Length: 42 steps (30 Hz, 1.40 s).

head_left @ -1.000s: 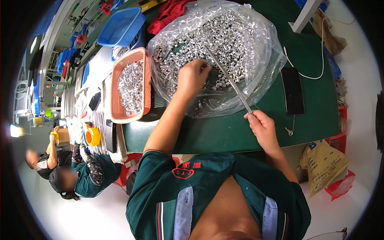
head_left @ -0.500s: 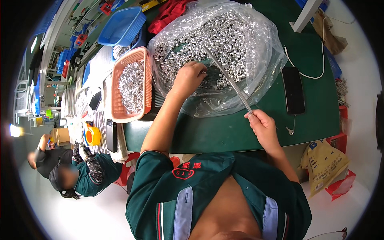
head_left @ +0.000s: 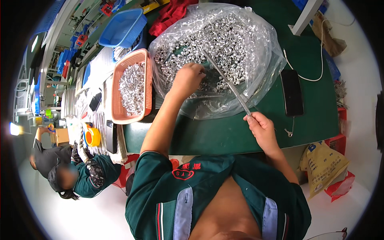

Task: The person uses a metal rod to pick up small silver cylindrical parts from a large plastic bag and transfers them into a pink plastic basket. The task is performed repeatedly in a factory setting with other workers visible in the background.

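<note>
A clear plastic bag [head_left: 266,42] lies spread on the green table, loaded with many small silver metal sleeves [head_left: 224,34]. Over the bag's near left part, my left hand [head_left: 187,80] is bent down with its fingers curled together among the sleeves; whatever they pinch is hidden. My right hand [head_left: 262,127] grips the lower end of a slim metal rod [head_left: 230,85], fingers wrapped round it, just outside the bag's near right edge. The rod slants up and left, its far end over the sleeves.
An orange basket [head_left: 114,92] of small silver parts stands left of the bag, below a blue basket [head_left: 116,34]. Red cloth [head_left: 170,18] lies behind. Right are a black phone [head_left: 293,94] and a white cable [head_left: 308,78]. Two people [head_left: 96,172] work at far left.
Both my hands stay nearly in place, with the rod still in my right. At far left, a person in dark clothes has raised an arm beside a cardboard box. The view has shifted slightly.
</note>
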### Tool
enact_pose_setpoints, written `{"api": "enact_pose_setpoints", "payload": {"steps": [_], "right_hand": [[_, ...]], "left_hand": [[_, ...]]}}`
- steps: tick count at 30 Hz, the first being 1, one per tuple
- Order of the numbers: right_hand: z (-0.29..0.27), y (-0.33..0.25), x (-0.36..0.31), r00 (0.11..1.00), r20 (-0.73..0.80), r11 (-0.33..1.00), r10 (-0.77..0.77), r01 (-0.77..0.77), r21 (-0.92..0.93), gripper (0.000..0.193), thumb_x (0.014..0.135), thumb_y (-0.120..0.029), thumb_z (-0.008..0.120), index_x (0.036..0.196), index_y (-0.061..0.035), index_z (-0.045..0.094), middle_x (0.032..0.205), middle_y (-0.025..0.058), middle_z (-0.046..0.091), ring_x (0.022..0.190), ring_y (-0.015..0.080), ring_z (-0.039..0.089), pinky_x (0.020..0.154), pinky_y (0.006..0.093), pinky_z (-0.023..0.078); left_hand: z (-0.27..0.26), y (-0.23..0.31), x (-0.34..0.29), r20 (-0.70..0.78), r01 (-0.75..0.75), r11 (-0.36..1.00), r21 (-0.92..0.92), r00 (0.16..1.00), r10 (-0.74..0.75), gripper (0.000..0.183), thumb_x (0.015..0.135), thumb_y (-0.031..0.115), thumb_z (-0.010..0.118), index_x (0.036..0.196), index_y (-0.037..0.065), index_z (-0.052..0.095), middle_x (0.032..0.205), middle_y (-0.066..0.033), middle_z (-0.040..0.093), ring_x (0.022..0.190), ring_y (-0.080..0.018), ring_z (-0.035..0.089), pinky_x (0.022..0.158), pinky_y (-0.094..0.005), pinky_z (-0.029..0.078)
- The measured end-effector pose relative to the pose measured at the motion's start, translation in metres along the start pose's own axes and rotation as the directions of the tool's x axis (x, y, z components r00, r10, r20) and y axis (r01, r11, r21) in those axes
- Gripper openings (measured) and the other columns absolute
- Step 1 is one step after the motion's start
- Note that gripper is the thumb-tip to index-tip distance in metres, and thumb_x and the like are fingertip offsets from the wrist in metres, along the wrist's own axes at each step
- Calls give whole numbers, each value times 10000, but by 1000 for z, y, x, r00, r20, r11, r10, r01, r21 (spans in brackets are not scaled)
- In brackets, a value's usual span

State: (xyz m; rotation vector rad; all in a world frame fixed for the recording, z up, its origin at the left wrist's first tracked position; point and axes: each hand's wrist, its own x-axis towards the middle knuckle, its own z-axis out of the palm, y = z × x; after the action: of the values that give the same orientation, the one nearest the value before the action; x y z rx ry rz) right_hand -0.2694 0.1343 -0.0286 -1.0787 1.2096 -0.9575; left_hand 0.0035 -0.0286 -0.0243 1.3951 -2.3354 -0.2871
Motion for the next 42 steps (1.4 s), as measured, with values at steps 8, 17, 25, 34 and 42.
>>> {"api": "enact_pose_setpoints", "payload": {"steps": [8,17,25,34,42], "right_hand": [[2,-2,2,996,87,983,-25,41,-181,167,948,-143,584,950,12,649,669,-8,534,634,43,460,571,229,388],[0,-3,3,989,147,975,-16,48,-218,186,948,-157,585,958,16,652,671,9,552,644,47,478,584,233,402],[5,2,1,985,113,967,-131,152,-205,167,941,-135,595,964,20,655,659,3,544,633,42,463,567,229,389],[2,2,1,999,46,991,-5,11,-132,180,955,-154,585,963,11,657,640,-36,485,600,30,413,541,220,350],[0,-1,2,1000,3,999,17,-17,29,182,965,-156,573,956,8,651,627,-56,424,564,22,361,502,207,295]], "left_hand": [[-37,-30,-20,223,190,-149,-970,941,-254,122,927,125,614,989,21,625,771,-61,637,657,-116,564,595,-237,436],[-49,-27,-25,252,253,-27,-967,944,-214,119,906,113,641,970,12,638,760,-55,633,632,-126,574,585,-243,451],[-67,1,-25,377,398,278,-874,917,-128,146,832,98,725,912,-1,654,730,-36,648,627,-96,605,558,-222,472],[-29,23,-21,427,410,442,-798,902,-65,347,839,19,695,1173,-25,608,890,-22,657,820,-86,603,750,-234,498],[-10,6,16,-38,115,955,-273,991,-131,299,757,126,733,1043,47,690,896,-126,660,751,-239,628,720,-338,503]]}}
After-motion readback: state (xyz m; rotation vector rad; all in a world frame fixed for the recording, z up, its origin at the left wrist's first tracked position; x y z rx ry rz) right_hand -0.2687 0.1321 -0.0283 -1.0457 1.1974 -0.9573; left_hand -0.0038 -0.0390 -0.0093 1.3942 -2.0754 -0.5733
